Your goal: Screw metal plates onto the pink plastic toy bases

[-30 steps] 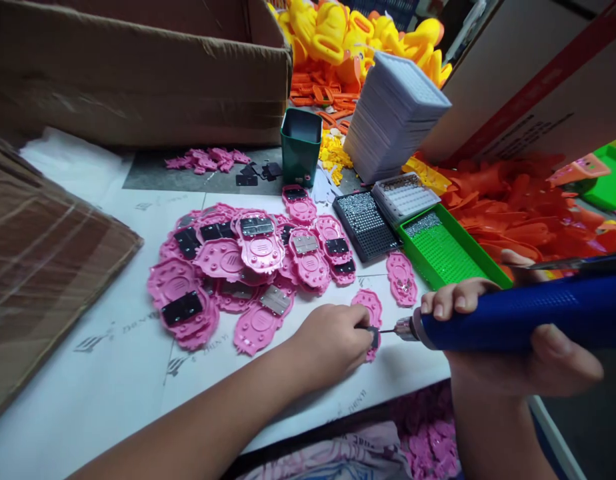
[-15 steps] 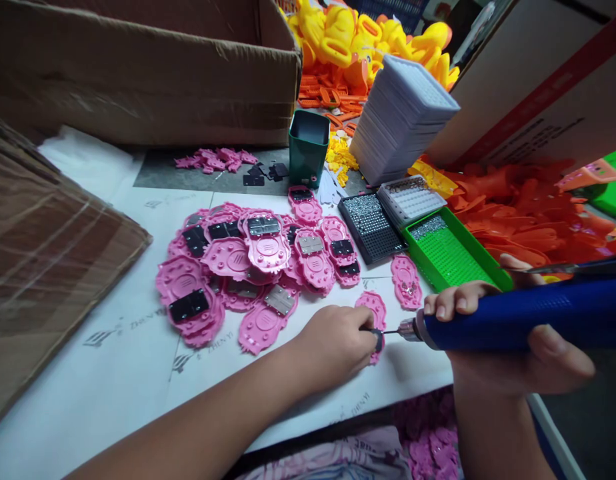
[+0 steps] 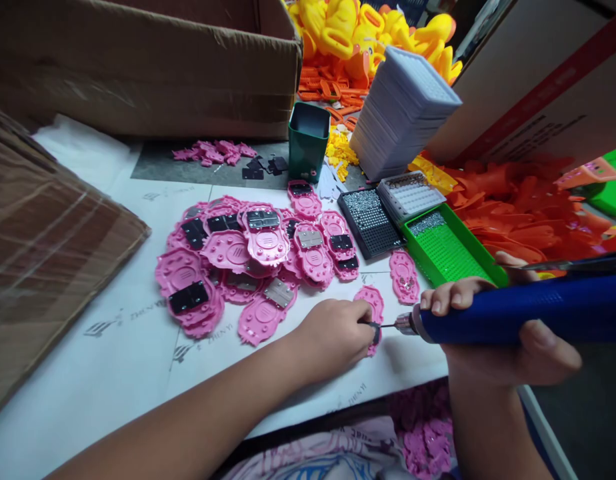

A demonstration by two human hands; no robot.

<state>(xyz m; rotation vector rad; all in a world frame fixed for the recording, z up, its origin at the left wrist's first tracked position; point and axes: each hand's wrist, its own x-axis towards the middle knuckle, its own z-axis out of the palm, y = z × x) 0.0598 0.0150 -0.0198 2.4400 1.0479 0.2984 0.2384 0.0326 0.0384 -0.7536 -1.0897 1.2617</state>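
My right hand (image 3: 508, 353) is wrapped round a blue electric screwdriver (image 3: 528, 310), held sideways with its thin bit pointing left. The bit's tip meets a small black plate (image 3: 375, 333) on a pink plastic piece (image 3: 372, 299). Closed fingers of my left hand (image 3: 333, 333) press on this pink piece and its black plate, partly covering them. Dark tweezers (image 3: 578, 265) lie along the top of the screwdriver, by a raised finger of my right hand. Another pink piece (image 3: 404, 277) with small metal parts lies just beyond.
A heap of pink pieces (image 3: 268, 247) with black or silver plates lies left of centre. Screw trays stand behind: black (image 3: 375, 233), white (image 3: 413, 193), green (image 3: 453, 253). A green cup (image 3: 308, 147), a white stack (image 3: 403, 113) and cardboard boxes (image 3: 138, 73) border the table.
The view has shifted slightly, so most things sit a little higher. My left hand stays on the pink piece, and the screwdriver's bit remains at the black plate.
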